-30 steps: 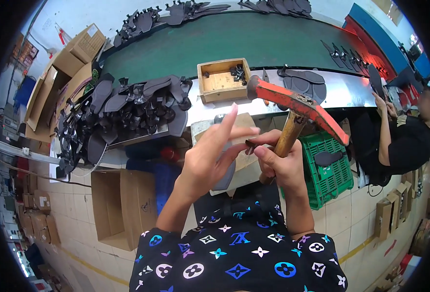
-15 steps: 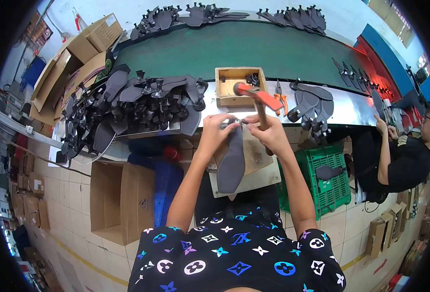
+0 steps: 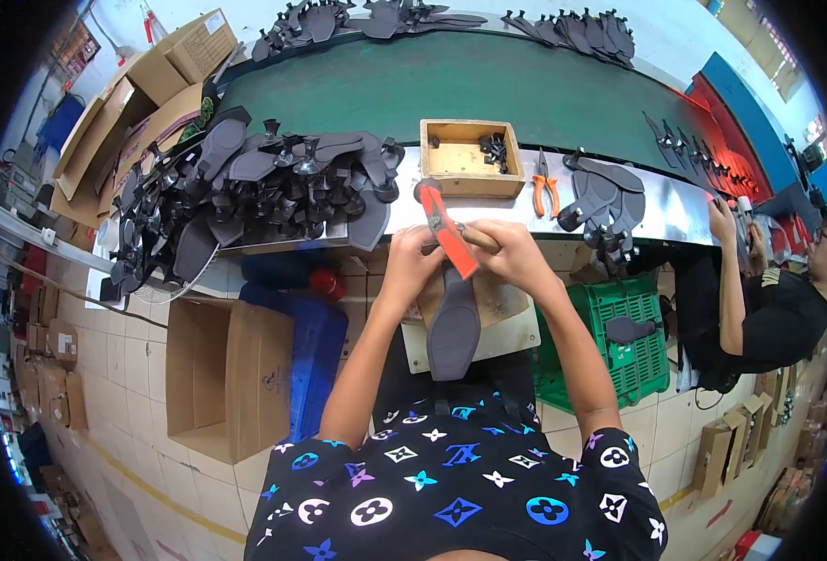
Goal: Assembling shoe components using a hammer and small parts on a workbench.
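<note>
A dark grey shoe sole (image 3: 454,327) points its broad toe end toward me over a pale board (image 3: 507,341). My left hand (image 3: 408,264) is closed around its far, heel end. In my right hand (image 3: 518,254) is a hammer (image 3: 453,245) with a red head and wooden handle. The hammer head lies across the sole's far end and hides what is there, including some of my fingertips. Beyond my hands stands a wooden box (image 3: 472,187) holding small black pieces. Orange-handled pliers (image 3: 546,192) lie to the right of that box.
Heeled soles are heaped on the left (image 3: 282,187); a smaller pile (image 3: 605,201) lies right. Behind runs a green belt (image 3: 385,93). A cardboard box (image 3: 226,374), a blue bin (image 3: 315,374) and a green crate (image 3: 619,355) flank me. A co-worker (image 3: 769,309) sits at right.
The hammer has swung left and toward me, its head now over the sole's heel end. My right hand has turned with it. The wooden box and pliers show more fully.
</note>
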Available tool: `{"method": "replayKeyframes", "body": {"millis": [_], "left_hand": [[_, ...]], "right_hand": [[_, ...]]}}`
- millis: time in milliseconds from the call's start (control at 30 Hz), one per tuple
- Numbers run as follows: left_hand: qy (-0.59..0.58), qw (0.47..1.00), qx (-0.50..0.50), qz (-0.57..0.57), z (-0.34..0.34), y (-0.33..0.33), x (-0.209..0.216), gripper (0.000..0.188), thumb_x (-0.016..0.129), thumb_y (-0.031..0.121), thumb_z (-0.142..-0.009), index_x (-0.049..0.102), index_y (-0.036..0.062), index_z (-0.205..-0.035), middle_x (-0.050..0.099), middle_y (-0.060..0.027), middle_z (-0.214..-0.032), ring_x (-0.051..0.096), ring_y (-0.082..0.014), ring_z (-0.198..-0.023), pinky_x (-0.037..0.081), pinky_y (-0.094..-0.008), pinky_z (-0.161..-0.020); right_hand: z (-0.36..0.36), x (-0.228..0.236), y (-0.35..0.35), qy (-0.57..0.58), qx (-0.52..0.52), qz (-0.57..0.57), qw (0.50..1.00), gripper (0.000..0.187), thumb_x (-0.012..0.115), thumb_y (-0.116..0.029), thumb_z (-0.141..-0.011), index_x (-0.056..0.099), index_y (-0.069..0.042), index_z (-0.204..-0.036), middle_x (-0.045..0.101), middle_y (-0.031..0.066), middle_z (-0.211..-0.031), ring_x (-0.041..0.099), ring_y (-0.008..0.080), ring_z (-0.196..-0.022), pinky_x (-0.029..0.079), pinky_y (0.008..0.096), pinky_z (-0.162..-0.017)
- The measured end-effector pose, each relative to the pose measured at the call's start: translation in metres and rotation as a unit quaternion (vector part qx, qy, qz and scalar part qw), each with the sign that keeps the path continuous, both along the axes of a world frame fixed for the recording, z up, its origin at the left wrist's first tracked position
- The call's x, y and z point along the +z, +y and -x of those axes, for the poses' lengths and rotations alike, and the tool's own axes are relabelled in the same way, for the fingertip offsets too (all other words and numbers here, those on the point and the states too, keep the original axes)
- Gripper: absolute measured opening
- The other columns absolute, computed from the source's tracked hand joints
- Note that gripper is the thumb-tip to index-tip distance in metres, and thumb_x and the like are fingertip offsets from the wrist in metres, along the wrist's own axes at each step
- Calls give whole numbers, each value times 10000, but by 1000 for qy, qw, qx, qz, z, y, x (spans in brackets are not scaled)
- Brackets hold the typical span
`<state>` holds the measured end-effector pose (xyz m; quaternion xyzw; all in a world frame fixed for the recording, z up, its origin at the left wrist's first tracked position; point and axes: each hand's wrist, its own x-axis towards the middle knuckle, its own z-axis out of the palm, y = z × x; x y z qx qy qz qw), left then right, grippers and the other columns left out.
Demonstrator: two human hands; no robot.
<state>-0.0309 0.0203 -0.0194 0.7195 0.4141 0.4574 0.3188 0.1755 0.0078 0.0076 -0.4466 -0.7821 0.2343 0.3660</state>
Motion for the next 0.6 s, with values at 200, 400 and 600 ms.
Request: {"method": "replayKeyframes", "body": {"millis": [200,400,600], "left_hand": [[-9,999,-49,-8,3,2,8,262,735,88,-778,721,24,-1031,716,-174,-951,691,-319,-897,514,-388,-830],[-41,992,-75,92,10,10,2,285,754,82,-800,730,5,-1074,750,-117,-963,697,-134,-840,538,-282,-758],[-63,989,-81,109,9,8,4,259,763,70,-798,747,-5,-1047,754,-71,-917,668,-90,-806,534,-262,-738]], "right_hand": [[-3,22,0,2,57,-12,998,228,675,21,-725,635,34,-949,638,162,-951,623,342,-851,499,370,-770],[10,51,-40,58,-56,34,996,240,667,-76,-880,625,-26,-1111,648,147,-850,638,291,-710,499,336,-678],[23,73,-113,104,-189,68,974,285,603,-115,-963,528,23,-1200,635,225,-810,656,335,-704,499,388,-656]]}}
